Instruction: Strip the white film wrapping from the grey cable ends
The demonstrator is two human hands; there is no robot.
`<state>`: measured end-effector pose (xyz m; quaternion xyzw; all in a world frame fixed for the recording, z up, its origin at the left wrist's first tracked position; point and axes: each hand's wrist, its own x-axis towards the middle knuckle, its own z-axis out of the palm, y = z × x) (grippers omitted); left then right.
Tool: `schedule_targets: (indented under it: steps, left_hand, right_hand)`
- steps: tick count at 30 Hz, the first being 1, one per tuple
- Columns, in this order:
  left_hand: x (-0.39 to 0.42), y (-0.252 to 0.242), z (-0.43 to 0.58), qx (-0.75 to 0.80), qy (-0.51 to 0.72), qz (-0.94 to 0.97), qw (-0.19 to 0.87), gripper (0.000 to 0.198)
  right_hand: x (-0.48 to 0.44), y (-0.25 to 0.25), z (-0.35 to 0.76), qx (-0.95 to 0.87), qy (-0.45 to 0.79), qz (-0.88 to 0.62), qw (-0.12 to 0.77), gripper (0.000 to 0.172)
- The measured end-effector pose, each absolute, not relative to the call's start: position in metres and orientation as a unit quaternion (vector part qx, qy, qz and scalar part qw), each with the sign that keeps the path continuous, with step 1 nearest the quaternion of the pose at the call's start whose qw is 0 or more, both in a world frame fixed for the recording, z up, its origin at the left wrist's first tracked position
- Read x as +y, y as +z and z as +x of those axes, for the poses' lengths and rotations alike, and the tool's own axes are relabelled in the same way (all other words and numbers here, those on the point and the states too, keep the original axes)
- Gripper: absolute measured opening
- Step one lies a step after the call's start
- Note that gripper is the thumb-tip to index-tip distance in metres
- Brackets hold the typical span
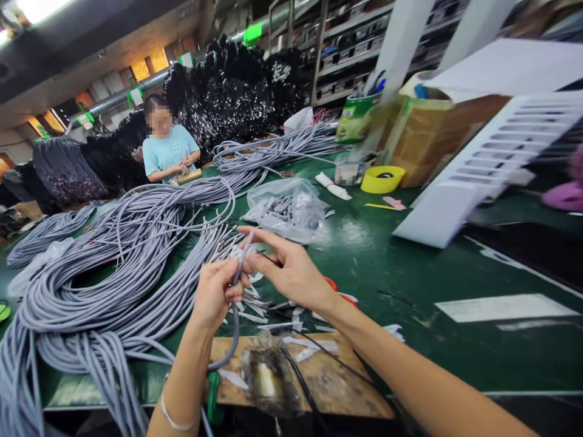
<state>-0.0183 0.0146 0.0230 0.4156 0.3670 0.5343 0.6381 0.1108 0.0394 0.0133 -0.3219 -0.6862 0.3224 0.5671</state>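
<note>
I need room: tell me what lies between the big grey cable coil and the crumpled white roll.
In the head view, a clear plastic bag of small grey pieces lies between them.

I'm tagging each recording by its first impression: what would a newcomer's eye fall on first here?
Most striking is the great sprawl of looped gray cables covering the left side of the green table. Next, at the center, the person's left grip pinches a single gray cable, with the right grip at its upper end. Beyond the table, at upper left, a co-worker wears light blue.
</note>
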Motion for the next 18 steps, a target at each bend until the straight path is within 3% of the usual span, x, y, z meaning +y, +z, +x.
schedule_targets:
  steps: [2, 5, 7, 11, 14, 18]
  left_hand:
    - [0.014, 0.019, -0.011, 0.378, 0.543, 0.431, 0.614, 0.033]
    - [0.017, 0.015, -0.008, 0.416, 0.577, 0.412, 0.569, 0.028]
    - [0.018, 0.013, -0.007, 0.440, 0.589, 0.391, 0.554, 0.025]
    - [0.017, 0.012, -0.005, 0.446, 0.571, 0.389, 0.570, 0.027]
    - [0.014, 0.011, -0.002, 0.439, 0.540, 0.393, 0.601, 0.028]
    - [0.015, 0.011, 0.001, 0.457, 0.526, 0.381, 0.607, 0.028]
  right_hand:
    - [0.039, 0.011, 0.110, -0.707, 0.248, -0.325, 0.577, 0.015]
    - [0.034, 0.012, 0.111, -0.710, 0.108, -0.350, 0.601, 0.024]
    - [0.033, 0.014, 0.114, -0.703, 0.083, -0.358, 0.609, 0.024]
    - [0.040, 0.015, 0.121, -0.638, 0.179, -0.401, 0.632, 0.014]
    - [0.046, 0.014, 0.121, -0.609, 0.305, -0.400, 0.613, 0.027]
    - [0.046, 0.017, 0.118, -0.592, 0.385, -0.359, 0.611, 0.025]
